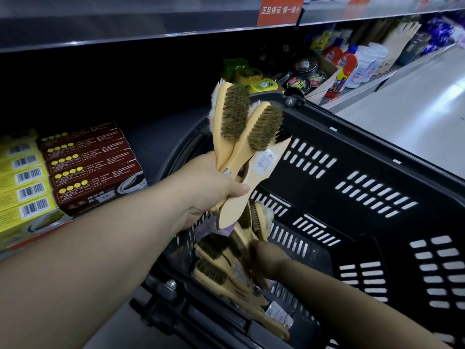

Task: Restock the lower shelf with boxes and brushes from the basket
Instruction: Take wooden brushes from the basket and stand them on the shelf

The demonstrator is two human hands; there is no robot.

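Several wooden brushes [241, 127] are fanning out of a person's left hand [214, 182], whose fingers and thumb are wrapping round the bunched handles just above the black basket [364, 172]. The right hand [259, 250] is reaching down among the remaining brushes [216, 263] lying in the basket's bottom. Its fingers are buried there, so its grip cannot be told.

The bundle is looking loosely stacked, with the handles crossing one another. One brush could well be sliding free and dropping back into the basket or onto the floor if the hand tilts. Swinging left, the bristle heads could be clipping the brown boxes [93, 162] stacked beside the yellow boxes [25, 177] and nudging the neat rows askew.

A bare, dark stretch of the lower shelf [161, 144] is lying open between those boxes and the basket's rim, offering the likeliest landing room. The upper shelf [151, 28] is overhanging it, and its front edge is limiting headroom on the way in.
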